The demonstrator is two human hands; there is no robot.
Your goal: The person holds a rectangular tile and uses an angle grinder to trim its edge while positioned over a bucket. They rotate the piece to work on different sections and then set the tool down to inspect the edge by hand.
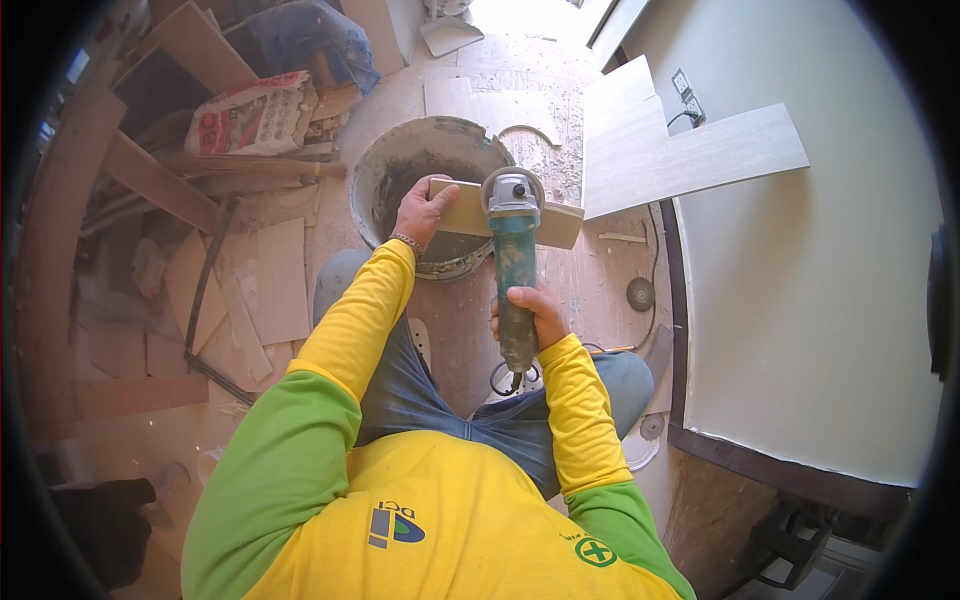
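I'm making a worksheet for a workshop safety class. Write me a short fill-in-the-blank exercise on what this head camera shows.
1. The angle grinder is held in the person's ____ hand.
2. The other hand grips the flat piece near its ____ end, as the picture shows it.
3. The sleeves are yellow lower down and ____ higher up.
4. The denim trousers are ____.

Missing words: right; left; green; blue.

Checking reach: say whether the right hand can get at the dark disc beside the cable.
Probably not as things stand: the right hand is wrapped around the grinder, though the dark disc lies nearby to its right.
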